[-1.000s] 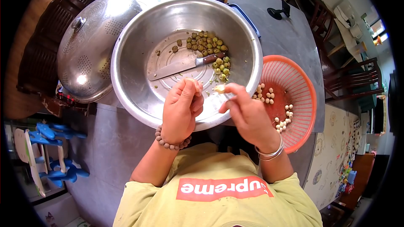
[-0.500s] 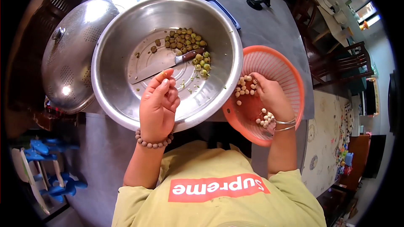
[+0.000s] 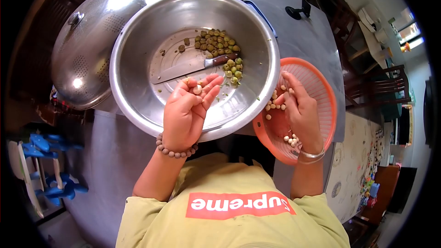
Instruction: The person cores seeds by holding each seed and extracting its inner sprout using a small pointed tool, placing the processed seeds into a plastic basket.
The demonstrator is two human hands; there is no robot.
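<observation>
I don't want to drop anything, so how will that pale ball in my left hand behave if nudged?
The pale ball would probably roll, being round. It looks small beside the left hand, so it is likely light. Its bright highlight suggests it may be slightly slippery.

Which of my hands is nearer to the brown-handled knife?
Left. Your left hand is palm up on the near side of the brown-handled knife; your right hand is farther off, at the orange basket.
</observation>
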